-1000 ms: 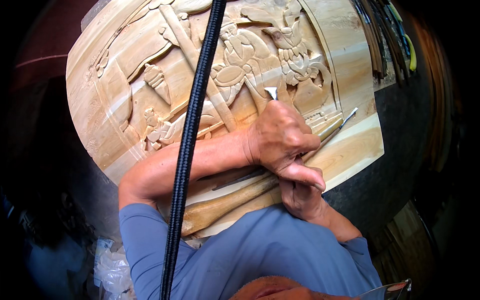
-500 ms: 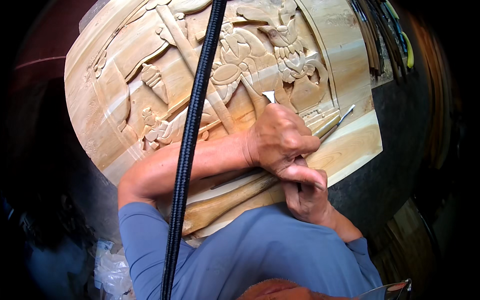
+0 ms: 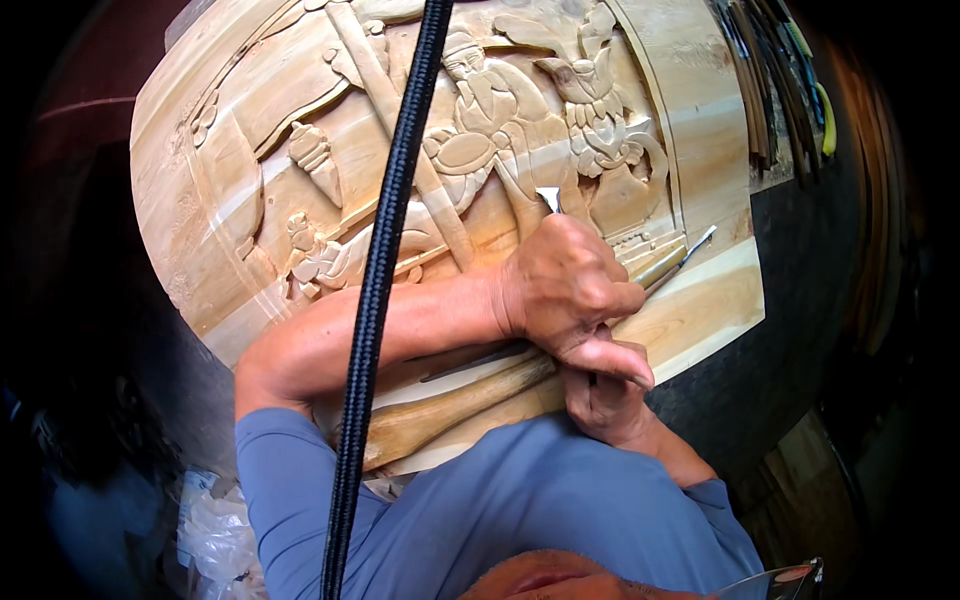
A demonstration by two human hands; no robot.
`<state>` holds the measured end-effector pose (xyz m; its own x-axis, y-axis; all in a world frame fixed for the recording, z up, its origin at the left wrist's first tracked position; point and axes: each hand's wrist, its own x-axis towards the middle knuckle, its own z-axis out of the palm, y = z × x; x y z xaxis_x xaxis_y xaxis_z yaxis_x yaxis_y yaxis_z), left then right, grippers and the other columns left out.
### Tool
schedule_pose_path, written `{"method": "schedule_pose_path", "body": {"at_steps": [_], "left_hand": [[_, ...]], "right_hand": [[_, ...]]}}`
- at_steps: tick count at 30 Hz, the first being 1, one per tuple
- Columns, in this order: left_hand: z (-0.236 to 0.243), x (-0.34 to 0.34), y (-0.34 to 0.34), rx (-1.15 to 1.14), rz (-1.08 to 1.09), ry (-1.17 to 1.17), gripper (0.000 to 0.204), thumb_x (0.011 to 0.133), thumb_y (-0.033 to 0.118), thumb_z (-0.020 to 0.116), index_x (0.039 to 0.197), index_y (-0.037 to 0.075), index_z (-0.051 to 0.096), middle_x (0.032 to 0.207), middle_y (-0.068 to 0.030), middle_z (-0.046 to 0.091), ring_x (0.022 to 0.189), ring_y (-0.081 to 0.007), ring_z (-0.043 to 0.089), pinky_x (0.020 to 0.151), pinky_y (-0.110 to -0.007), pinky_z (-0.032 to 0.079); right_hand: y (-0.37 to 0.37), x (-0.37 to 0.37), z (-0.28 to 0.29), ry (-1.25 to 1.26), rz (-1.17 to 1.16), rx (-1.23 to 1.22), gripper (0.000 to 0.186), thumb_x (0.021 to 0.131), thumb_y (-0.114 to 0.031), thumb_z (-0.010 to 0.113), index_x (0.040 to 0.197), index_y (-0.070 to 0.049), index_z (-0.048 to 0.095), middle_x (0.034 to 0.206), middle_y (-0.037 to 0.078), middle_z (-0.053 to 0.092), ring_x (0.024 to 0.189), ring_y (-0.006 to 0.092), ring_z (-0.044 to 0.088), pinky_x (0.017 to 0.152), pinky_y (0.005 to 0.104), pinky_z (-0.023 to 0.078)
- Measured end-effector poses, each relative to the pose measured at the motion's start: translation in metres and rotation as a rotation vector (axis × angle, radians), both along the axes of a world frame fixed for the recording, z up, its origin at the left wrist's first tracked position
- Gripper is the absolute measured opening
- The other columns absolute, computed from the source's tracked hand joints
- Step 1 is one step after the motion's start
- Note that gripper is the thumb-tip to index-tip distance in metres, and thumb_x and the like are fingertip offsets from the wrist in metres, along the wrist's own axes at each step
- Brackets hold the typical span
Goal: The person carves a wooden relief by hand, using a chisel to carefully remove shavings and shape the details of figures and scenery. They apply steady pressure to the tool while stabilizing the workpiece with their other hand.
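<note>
My left hand [image 3: 572,290] is closed in a fist around a chisel. The chisel's flat, pale metal blade [image 3: 549,199] sticks out past the fist and meets the carved wooden panel [image 3: 700,130] below the robe of a relief figure [image 3: 490,115]. Tucked under the left hand, close to my body, is my right hand [image 3: 608,408]. Its fingers are curled, and what they hold is hidden by the left hand. The chisel's handle is also out of sight inside my grip. My left forearm [image 3: 420,320] lies across the panel's lower part.
A wooden mallet-like club [image 3: 450,410] lies between my forearm and shirt. Another tool with a light wooden handle [image 3: 660,268] rests right of my left hand. Several long tools [image 3: 765,90] lie at the upper right. A black braided cable [image 3: 385,250] crosses the view. Plastic bags [image 3: 220,535] are at lower left.
The panel and both hands appear slightly shifted in the view, the panel a little right and down. The chisel blade looks a little turned; both hands keep their closed grip.
</note>
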<state>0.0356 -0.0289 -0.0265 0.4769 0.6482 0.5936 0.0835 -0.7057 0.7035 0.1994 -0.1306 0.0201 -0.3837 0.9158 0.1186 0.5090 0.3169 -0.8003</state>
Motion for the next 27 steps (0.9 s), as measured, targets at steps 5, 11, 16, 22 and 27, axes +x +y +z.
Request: {"method": "schedule_pose_path", "body": {"at_steps": [5, 11, 16, 22, 27], "left_hand": [[0.001, 0.0, -0.001, 0.002, 0.03, -0.001, 0.079, 0.084, 0.08, 0.079, 0.054, 0.015, 0.046, 0.05, -0.0074, 0.049, 0.046, -0.0298, 0.057, 0.047, -0.042, 0.042], [0.002, 0.003, 0.003, 0.001, 0.03, -0.006, 0.078, 0.085, 0.08, 0.079, 0.054, 0.015, 0.047, 0.048, -0.0075, 0.048, 0.044, -0.03, 0.056, 0.046, -0.042, 0.042], [0.0, 0.001, 0.0, 0.011, 0.056, 0.006, 0.077, 0.086, 0.079, 0.079, 0.054, 0.016, 0.047, 0.048, -0.0073, 0.048, 0.043, -0.0297, 0.056, 0.045, -0.042, 0.042], [-0.001, 0.003, 0.004, 0.025, 0.068, 0.013, 0.076, 0.086, 0.078, 0.079, 0.055, 0.016, 0.048, 0.048, -0.0063, 0.049, 0.043, -0.0285, 0.056, 0.045, -0.041, 0.042], [0.001, 0.003, 0.003, 0.022, 0.075, -0.004, 0.075, 0.087, 0.076, 0.08, 0.055, 0.016, 0.048, 0.049, -0.0055, 0.05, 0.043, -0.0277, 0.056, 0.045, -0.041, 0.041]], "right_hand": [[0.001, 0.005, -0.003, 0.008, 0.043, -0.023, 0.029, 0.083, 0.014, 0.074, 0.102, -0.006, 0.064, 0.082, 0.013, 0.067, 0.064, 0.0364, 0.069, 0.053, 0.0437, 0.051], [-0.001, 0.004, -0.008, 0.066, 0.017, -0.025, 0.034, 0.086, 0.017, 0.07, 0.109, -0.007, 0.062, 0.084, 0.013, 0.067, 0.063, 0.0369, 0.067, 0.054, 0.0421, 0.051], [-0.002, 0.0, -0.009, 0.11, 0.004, -0.058, 0.034, 0.087, 0.017, 0.071, 0.109, -0.007, 0.061, 0.085, 0.013, 0.067, 0.063, 0.0368, 0.066, 0.055, 0.0422, 0.05], [-0.001, 0.0, -0.009, 0.091, -0.023, -0.096, 0.02, 0.091, 0.012, 0.071, 0.099, -0.004, 0.063, 0.078, 0.015, 0.064, 0.061, 0.0392, 0.064, 0.055, 0.0444, 0.048], [-0.002, -0.002, -0.007, 0.095, -0.036, -0.107, 0.016, 0.092, 0.011, 0.071, 0.095, -0.003, 0.063, 0.075, 0.015, 0.061, 0.06, 0.0399, 0.063, 0.055, 0.0453, 0.047]]}}
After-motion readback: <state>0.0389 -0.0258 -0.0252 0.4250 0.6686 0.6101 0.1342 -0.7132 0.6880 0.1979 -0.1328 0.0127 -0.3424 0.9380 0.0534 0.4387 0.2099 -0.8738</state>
